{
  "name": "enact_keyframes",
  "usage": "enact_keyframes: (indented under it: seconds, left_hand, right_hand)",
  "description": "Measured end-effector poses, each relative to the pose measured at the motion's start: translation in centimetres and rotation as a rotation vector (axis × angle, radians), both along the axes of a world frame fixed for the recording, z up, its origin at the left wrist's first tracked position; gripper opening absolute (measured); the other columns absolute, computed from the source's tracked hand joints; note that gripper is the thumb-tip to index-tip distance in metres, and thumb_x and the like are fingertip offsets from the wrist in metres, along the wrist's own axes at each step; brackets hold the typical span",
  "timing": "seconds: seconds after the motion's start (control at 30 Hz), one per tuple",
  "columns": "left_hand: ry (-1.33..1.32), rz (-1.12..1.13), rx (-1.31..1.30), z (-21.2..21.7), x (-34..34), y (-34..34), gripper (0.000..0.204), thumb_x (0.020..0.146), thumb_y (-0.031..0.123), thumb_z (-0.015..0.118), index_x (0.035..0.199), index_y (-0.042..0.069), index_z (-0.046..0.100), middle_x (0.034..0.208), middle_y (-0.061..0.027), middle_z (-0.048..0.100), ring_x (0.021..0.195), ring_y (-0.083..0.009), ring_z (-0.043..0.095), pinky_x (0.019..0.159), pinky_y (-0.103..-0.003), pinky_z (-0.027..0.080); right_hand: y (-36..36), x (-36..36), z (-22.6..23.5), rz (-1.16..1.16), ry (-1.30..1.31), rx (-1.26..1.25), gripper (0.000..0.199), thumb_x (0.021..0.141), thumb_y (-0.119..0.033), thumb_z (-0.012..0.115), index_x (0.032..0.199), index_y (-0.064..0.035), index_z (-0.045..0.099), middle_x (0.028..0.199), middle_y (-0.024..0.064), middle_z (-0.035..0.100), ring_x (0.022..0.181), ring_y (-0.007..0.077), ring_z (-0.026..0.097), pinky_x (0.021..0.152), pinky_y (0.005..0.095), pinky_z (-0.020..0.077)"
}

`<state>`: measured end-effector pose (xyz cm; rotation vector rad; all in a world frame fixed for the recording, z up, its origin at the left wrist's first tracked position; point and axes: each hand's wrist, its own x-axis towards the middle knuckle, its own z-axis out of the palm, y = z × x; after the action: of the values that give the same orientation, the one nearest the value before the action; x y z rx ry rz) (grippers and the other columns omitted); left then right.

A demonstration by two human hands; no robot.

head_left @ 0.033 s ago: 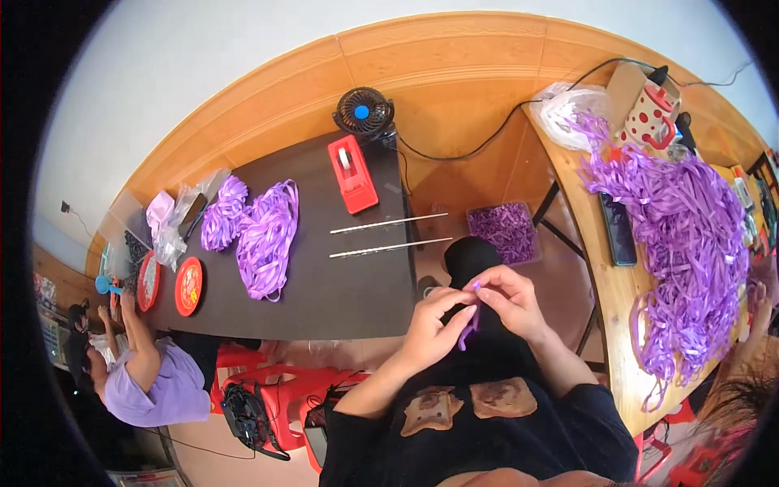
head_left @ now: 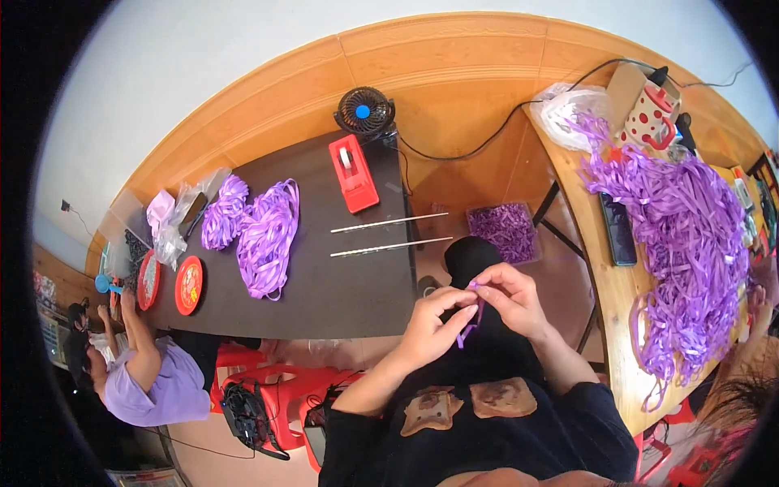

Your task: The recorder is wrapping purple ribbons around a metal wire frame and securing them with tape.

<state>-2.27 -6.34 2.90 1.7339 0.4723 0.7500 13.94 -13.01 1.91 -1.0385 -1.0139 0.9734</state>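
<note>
Over my lap, both hands pinch one short purple ribbon [head_left: 465, 335]. My left hand [head_left: 435, 325] has thumb and forefinger pressed together on it, the other fingers curled. My right hand [head_left: 514, 300] grips its upper end, where a small fold or knot shows between the fingertips; which one I cannot tell. The ribbon's loose ends hang down between the hands. To the left, on the dark table [head_left: 341, 300], lie two thin pale sticks [head_left: 391, 247], apart from my hands. Two purple ribbon bundles [head_left: 268, 239] rest farther left on that table.
A red tape dispenser [head_left: 354, 174] and a small black fan [head_left: 364, 112] stand at the dark table's back. A large purple ribbon heap [head_left: 686, 252], a phone [head_left: 618, 230] and a dotted mug [head_left: 648, 118] are on the right-hand wooden table. A bin of ribbon [head_left: 503, 232] sits below. Co-workers are at both sides.
The ribbon's hanging ends have shifted slightly between my fingers. Both hands stay in almost the same place, still pinching it.
</note>
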Motion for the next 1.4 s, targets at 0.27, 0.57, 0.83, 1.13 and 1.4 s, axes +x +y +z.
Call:
enact_keyframes:
  seconds: [0.27, 0.57, 0.83, 1.13, 1.4]
  left_hand:
    - [-0.16, 0.11, 0.002, 0.8, -0.8, 1.7, 0.016, 0.081, 0.0, 0.063, 0.097, -0.002, 0.063, 0.089, -0.0077, 0.059, 0.076, -0.0146, 0.059, 0.067, -0.027, 0.047]
    - [-0.205, -0.039, -0.17, 0.9, -1.4, 2.2, 0.016, 0.082, -0.002, 0.063, 0.097, -0.003, 0.066, 0.086, -0.0076, 0.062, 0.079, -0.0128, 0.059, 0.069, -0.024, 0.047]
    - [-0.383, 0.061, -0.683, -1.3, -1.2, 1.7, 0.014, 0.084, 0.003, 0.064, 0.097, -0.001, 0.066, 0.079, -0.0051, 0.064, 0.07, -0.0101, 0.058, 0.064, -0.023, 0.047]
    - [-0.206, 0.302, -0.139, -1.4, -1.5, 1.4, 0.02, 0.083, 0.006, 0.064, 0.103, 0.001, 0.064, 0.097, -0.0076, 0.06, 0.085, -0.0145, 0.057, 0.076, -0.026, 0.045]
    - [-0.066, 0.08, 0.207, 0.1, -1.9, 2.5, 0.018, 0.081, 0.004, 0.063, 0.099, 0.001, 0.062, 0.087, -0.0077, 0.062, 0.076, -0.0194, 0.056, 0.071, -0.029, 0.045]
  right_hand:
    - [0.7, 0.4, 2.8, 0.087, -0.318, 0.154, 0.005, 0.082, 0.003, 0.062, 0.087, 0.0018, 0.061, 0.081, 0.005, 0.06, 0.077, 0.0105, 0.059, 0.067, 0.0223, 0.0471]
    - [0.9, -0.6, 1.5, 0.136, -0.078, 0.072, 0.009, 0.08, 0.001, 0.065, 0.089, 0.0002, 0.063, 0.083, 0.0058, 0.063, 0.074, 0.0122, 0.061, 0.065, 0.0241, 0.0482]
    - [1.6, -1.3, 2.5, -0.139, -0.729, 0.426, 0.026, 0.063, -0.008, 0.077, 0.084, -0.0027, 0.063, 0.087, 0.0083, 0.061, 0.08, 0.0234, 0.058, 0.071, 0.0331, 0.0431]
    - [1.5, -2.0, 2.6, -0.202, -0.89, 0.421, 0.019, 0.067, -0.001, 0.07, 0.084, -0.0026, 0.061, 0.08, 0.0086, 0.06, 0.072, 0.0242, 0.057, 0.062, 0.0339, 0.0378]
    - [1.3, -1.7, 3.0, -0.153, -0.748, 0.317, 0.015, 0.07, 0.002, 0.067, 0.083, -0.0028, 0.061, 0.078, 0.01, 0.06, 0.072, 0.0261, 0.057, 0.065, 0.0336, 0.0401]
